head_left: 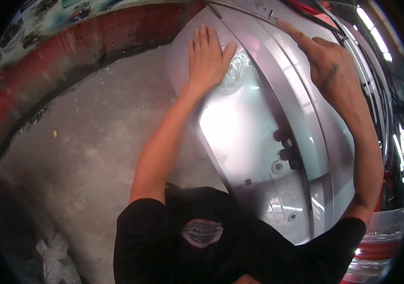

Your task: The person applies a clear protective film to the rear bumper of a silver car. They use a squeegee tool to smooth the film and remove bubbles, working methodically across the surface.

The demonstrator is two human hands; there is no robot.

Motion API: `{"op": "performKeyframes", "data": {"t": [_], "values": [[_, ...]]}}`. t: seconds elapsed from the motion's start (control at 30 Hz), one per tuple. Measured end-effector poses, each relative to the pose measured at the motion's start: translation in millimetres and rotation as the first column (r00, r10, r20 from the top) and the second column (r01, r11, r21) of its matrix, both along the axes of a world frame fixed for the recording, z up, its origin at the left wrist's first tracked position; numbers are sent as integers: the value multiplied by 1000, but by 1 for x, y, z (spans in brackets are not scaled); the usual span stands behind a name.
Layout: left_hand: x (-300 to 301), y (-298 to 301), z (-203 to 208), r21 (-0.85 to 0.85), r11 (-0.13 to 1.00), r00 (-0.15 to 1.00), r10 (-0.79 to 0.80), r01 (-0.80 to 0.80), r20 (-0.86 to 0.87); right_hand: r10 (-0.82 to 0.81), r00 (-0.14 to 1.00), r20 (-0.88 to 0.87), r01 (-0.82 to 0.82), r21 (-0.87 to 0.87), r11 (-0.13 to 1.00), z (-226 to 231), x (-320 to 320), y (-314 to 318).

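Observation:
My left hand [206, 59] lies flat on a silver car body panel [237, 125], its fingers stretched out and slightly spread. Beside its thumb is a shiny, ridged, swirl-shaped patch [238, 71] on the panel. Higher and to the right, my right hand [327, 57] rests over the car's silver upper panel [292, 66]. Its index finger reaches out to a dark seam with a small metal piece [272, 19]. The other fingers are bent and partly hidden, and nothing shows in that hand. Dark fittings [285, 149] sit in the panel's recess.
Grey concrete floor [93, 118] spreads on the left, edged by a curved red low wall [69, 68]. A crumpled plastic bag [57, 260] lies at the lower left. Red and silver striped parts [372, 251] stand at the lower right. A red lamp [322, 19] is at the top right.

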State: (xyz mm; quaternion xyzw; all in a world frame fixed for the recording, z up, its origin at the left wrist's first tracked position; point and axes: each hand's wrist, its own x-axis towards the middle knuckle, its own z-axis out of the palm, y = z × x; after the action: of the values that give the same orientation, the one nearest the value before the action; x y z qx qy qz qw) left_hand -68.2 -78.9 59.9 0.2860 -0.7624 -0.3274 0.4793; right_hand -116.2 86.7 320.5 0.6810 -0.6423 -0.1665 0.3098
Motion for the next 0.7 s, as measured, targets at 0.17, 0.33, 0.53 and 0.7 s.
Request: {"op": "performKeyframes", "data": {"t": [0.17,0.33,0.53,0.7], "values": [[27,70,-5,-101,995,999,17,-12,44,-41,999,-24,42,25,999,-6,1,3],[23,39,-22,-45,998,998,-30,33,63,-39,999,10,39,21,999,-4,0,16],[17,-36,-27,182,983,1000,-21,20,5,-25,999,47,23,40,999,3,9,29],[23,-1,-30,83,996,999,22,-26,49,-14,999,32,11,66,998,0,12,28]]}}
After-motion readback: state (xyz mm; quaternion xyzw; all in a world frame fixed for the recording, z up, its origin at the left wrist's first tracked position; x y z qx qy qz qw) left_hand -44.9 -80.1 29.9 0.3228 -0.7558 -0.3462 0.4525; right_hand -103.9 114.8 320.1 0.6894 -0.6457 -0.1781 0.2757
